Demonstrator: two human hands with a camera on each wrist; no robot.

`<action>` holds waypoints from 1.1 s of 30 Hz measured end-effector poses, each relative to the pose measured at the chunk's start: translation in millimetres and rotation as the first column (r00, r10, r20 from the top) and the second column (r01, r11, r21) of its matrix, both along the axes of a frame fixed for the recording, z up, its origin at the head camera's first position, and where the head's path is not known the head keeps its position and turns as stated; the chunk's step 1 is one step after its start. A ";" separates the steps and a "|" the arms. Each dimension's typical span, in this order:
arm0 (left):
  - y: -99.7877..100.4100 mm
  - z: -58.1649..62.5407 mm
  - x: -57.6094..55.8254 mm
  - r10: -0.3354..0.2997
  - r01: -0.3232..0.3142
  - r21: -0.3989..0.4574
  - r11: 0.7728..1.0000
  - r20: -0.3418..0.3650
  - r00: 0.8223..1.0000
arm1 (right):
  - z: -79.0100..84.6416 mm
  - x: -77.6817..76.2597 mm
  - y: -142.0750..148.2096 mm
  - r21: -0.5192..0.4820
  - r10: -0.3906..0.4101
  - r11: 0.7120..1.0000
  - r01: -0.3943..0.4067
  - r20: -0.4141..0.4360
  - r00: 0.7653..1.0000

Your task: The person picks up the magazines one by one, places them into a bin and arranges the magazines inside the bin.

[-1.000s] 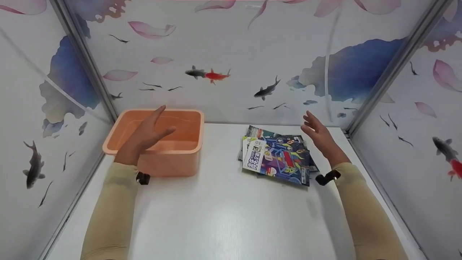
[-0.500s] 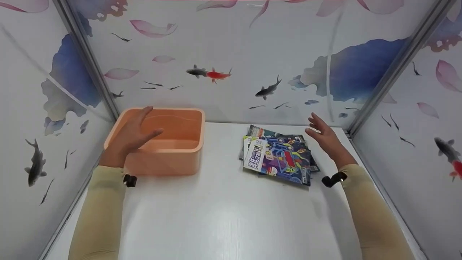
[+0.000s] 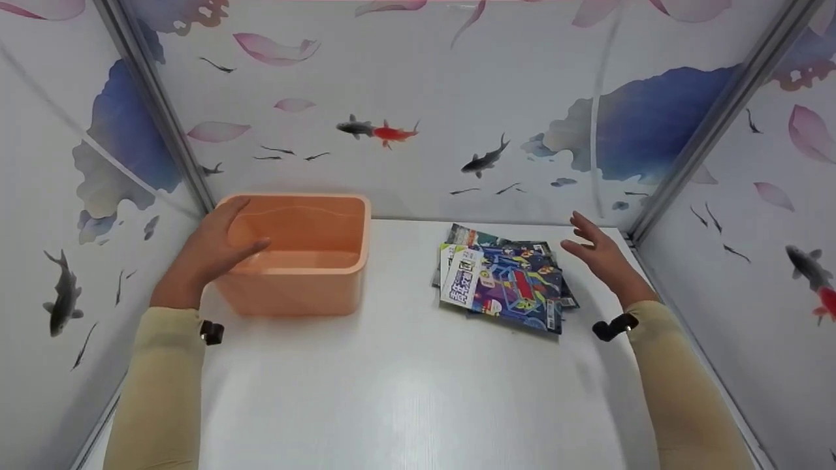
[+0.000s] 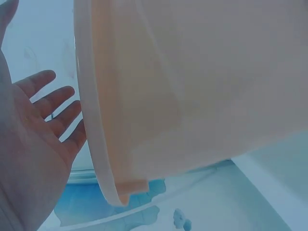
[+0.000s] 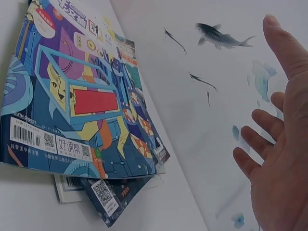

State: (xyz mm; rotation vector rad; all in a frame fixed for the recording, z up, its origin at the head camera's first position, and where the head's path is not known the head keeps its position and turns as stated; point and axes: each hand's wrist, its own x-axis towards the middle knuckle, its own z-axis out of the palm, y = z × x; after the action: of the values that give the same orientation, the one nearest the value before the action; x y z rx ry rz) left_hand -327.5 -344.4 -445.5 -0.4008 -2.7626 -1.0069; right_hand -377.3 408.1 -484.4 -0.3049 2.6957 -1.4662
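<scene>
An orange plastic bin stands at the back left of the white table. My left hand is at the bin's left side, thumb and fingers spread, holding nothing. In the left wrist view its fingertips come close to the rim of the bin; whether they touch it I cannot tell. A loose pile of magazines lies at the back right, the top one with a colourful dark-blue cover. To the right of that pile, my right hand hovers with fingers apart. The right wrist view shows this palm bare beside the magazines.
White panels printed with fish and petals enclose the table at the back and both sides. Metal posts stand at the two back corners. The bin sits close to the back wall.
My left hand has moved left and slightly down, from over the bin to its left side. My right hand has shifted a little right and down. Bin and magazines stay put.
</scene>
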 end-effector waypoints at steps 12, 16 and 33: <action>-22.7 -5.8 5.4 0.080 -0.078 -0.077 0.994 0.025 0.996 | -13.8 -3.1 21.6 0.010 -0.030 0.999 0.030 0.003 1.000; -26.0 -7.3 6.9 0.080 -0.072 -0.108 0.992 0.068 0.994 | -23.2 -7.5 26.0 0.051 -0.053 0.997 0.052 0.007 0.999; -47.1 -14.3 8.4 0.098 -0.067 -0.183 0.981 0.166 0.981 | -38.5 -4.0 28.3 0.076 -0.050 0.996 0.046 0.052 0.997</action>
State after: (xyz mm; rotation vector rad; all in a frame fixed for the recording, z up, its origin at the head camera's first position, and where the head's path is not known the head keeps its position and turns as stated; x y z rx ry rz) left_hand -319.1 -391.5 -459.8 -0.2282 -3.0095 -0.8166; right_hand -381.2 436.4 -522.9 -0.1954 2.7252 -1.3612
